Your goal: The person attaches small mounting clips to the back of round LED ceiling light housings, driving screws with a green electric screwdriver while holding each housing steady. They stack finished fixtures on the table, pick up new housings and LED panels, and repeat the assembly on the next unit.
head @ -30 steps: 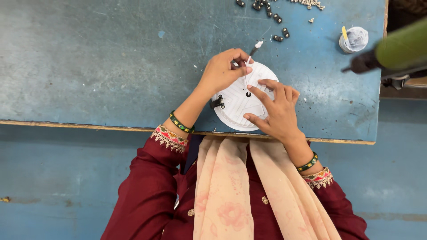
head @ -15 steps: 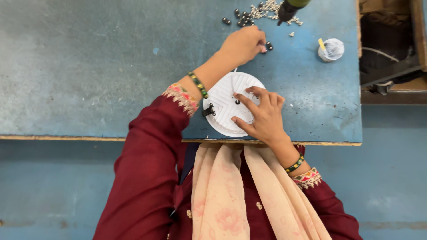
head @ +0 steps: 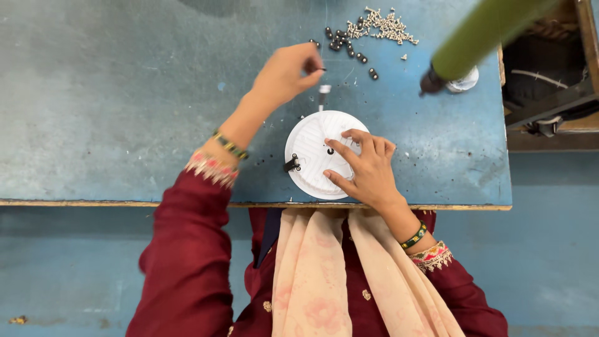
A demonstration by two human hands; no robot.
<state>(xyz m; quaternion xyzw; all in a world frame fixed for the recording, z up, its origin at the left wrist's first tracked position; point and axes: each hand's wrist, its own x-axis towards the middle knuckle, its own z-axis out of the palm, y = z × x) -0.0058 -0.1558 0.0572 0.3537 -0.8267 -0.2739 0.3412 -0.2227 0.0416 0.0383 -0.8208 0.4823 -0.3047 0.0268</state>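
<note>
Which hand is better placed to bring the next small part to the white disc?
Left. The left hand is already pinching a small dark part beside the loose pile, while the right hand lies flat on the white disc, steadying it.

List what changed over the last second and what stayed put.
The left hand left the round white plastic disc, reached up to the small dark parts, and now pinches one in its fingers. The right hand stays pressed on the disc.
</note>
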